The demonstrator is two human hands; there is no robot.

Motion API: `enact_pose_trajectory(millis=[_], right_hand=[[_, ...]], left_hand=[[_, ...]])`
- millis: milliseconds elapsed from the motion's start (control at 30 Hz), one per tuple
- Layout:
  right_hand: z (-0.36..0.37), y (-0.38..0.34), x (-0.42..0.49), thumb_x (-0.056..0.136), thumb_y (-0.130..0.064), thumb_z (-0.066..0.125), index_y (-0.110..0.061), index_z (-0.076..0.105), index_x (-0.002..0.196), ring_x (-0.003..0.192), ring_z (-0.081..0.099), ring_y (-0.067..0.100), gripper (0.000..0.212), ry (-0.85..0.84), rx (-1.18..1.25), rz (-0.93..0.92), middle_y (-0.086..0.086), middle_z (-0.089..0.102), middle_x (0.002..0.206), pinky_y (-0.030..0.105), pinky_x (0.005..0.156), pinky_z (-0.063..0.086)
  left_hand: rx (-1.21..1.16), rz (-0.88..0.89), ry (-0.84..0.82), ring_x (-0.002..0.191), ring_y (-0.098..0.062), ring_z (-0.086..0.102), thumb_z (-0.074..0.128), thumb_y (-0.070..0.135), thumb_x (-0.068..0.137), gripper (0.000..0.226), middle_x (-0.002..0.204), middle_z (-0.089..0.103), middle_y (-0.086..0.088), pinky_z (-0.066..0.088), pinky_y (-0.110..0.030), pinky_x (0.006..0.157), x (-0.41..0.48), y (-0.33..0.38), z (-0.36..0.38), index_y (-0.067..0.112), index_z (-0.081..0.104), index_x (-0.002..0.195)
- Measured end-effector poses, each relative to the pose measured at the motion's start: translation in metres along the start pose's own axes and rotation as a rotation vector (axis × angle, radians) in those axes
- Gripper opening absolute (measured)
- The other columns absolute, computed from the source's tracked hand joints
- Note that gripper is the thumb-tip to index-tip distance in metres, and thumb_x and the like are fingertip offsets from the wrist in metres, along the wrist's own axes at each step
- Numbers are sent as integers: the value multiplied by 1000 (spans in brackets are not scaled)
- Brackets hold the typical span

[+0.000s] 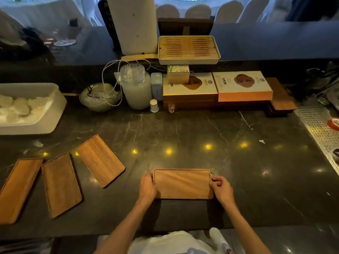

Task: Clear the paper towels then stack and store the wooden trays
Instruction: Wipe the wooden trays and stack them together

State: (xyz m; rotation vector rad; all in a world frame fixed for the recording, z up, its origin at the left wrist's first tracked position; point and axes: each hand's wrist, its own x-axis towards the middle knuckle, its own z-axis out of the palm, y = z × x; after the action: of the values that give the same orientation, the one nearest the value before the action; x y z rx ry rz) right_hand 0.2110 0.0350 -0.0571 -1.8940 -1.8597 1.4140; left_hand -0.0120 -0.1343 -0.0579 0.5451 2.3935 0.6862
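both hands grip one wooden tray (182,184) by its short ends near the worktop's front edge, left hand (147,187) and right hand (222,189) curled around it, likely ready to carry it to three trays (62,184) at the front-left corner.

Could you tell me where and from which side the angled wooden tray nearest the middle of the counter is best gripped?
Probably by its two long edges, one hand on each. The angled tray lies flat on the dark counter, turned diagonally, with a thin raised rim that fingers can hook under. Its right edge has open counter beside it; the neighbouring tray lies close on its left, so come from the right and near end.
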Motion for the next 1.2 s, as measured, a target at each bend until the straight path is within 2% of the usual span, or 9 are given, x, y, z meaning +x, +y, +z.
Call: enact_pose_trajectory(millis=[300, 367, 500, 633, 767, 833, 933, 1067, 1200], right_hand=[[-5, -2, 7, 86, -16, 68, -14, 64, 96, 90, 66, 28, 10, -65, -33, 19, 2, 64, 76, 34, 70, 46], [-5, -8, 4, 89, -24, 65, -15, 62, 106, 95, 64, 27, 20, -65, -112, 7, 3, 64, 89, 35, 74, 48], [11, -31, -5, 92, -34, 59, -16, 54, 122, 107, 60, 29, 36, 148, -346, -100, 9, 54, 121, 38, 80, 51], [69, -76, -21, 92, -22, 58, -21, 58, 114, 98, 58, 19, 23, 201, -230, -261, 1, 56, 114, 31, 78, 48], [153, -128, -43, 92, -12, 57, -26, 61, 102, 87, 58, 11, 17, 46, -121, -310, -2, 64, 102, 20, 68, 42], [196, -149, -55, 91, -11, 58, -28, 61, 95, 86, 65, 17, 17, -38, -104, -259, -2, 68, 92, 21, 65, 45], [251, -165, -76, 88, -12, 58, -21, 67, 93, 89, 68, 26, 13, -49, -115, -167, 5, 73, 88, 35, 77, 53], [301, -177, -102, 87, -23, 63, -27, 61, 85, 87, 69, 26, 5, -105, -76, 11, 5, 73, 88, 40, 78, 56], [324, -181, -113, 85, -20, 69, -15, 59, 91, 80, 69, 27, 12, -107, 37, 185, 10, 72, 85, 39, 73, 55]], left_hand=[[62, -81, -49, 106, -27, 58, 57, 11, 90, 18, 113, 58, -11, 49, -38, 90, 7, 1, -4, 9, 56, 108], [73, -90, -91, 105, -25, 58, 59, 14, 89, 17, 112, 58, -9, 49, -36, 87, 11, 0, -9, 12, 55, 106], [80, -54, -64, 100, -28, 61, 56, 19, 91, 17, 106, 64, -12, 46, -34, 80, 29, -10, -43, 8, 59, 104], [33, 21, 5, 94, -28, 65, 49, 13, 94, 14, 94, 67, -10, 50, -36, 78, 64, -39, -119, 9, 60, 102], [76, 41, 80, 98, -30, 65, 46, 16, 95, 20, 102, 67, -13, 54, -41, 86, 112, -77, -208, 8, 60, 108], [159, 63, 120, 103, -32, 64, 48, 18, 93, 24, 108, 67, -16, 53, -45, 90, 137, -92, -245, 7, 62, 110], [290, 80, 89, 112, -35, 59, 51, 18, 92, 27, 118, 64, -17, 49, -43, 94, 168, -108, -280, 6, 62, 113], [344, 66, -15, 113, -33, 60, 51, 13, 89, 28, 120, 66, -14, 51, -44, 96, 202, -121, -304, 10, 63, 114], [371, 94, -112, 115, -35, 58, 49, 14, 90, 28, 122, 63, -16, 50, -46, 96, 219, -127, -302, 9, 63, 115]])
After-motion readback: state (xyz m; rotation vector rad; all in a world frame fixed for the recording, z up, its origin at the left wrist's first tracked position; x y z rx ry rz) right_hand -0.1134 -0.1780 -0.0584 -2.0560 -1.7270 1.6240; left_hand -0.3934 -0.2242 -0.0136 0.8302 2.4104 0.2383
